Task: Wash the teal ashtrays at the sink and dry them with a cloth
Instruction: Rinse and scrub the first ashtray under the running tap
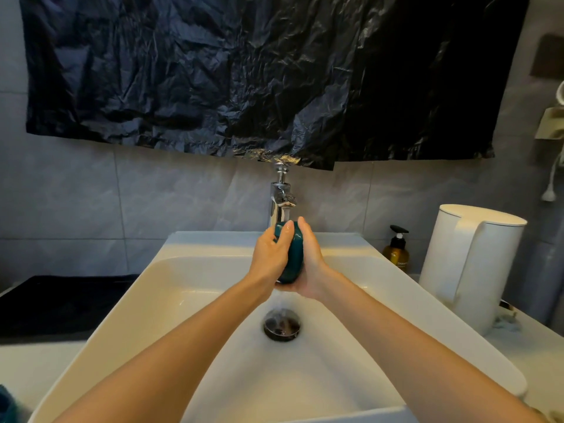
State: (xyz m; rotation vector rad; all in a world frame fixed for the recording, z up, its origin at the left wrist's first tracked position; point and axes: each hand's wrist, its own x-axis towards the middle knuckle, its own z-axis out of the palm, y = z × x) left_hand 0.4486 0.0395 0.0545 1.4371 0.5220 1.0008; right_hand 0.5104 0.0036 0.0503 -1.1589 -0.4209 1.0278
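You hold one teal ashtray (294,257) on edge between both hands, just under the single faucet (280,203) and above the sink (198,285). Your left hand (270,254) curls its fingers (285,236) over one face, and your right hand (311,264) wraps the other side and lower rim. Water falls from it into the one drain (282,325). On the table to the right stand one amber pump bottle (396,251) and one white jug (470,264), contents unseen.

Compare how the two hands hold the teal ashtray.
The left hand covers the teal ashtray's left face, the right hand its right face and underside. The left hand's fingers curl over the top edge; the right hand's stretch upward. Both hold it under the faucet.
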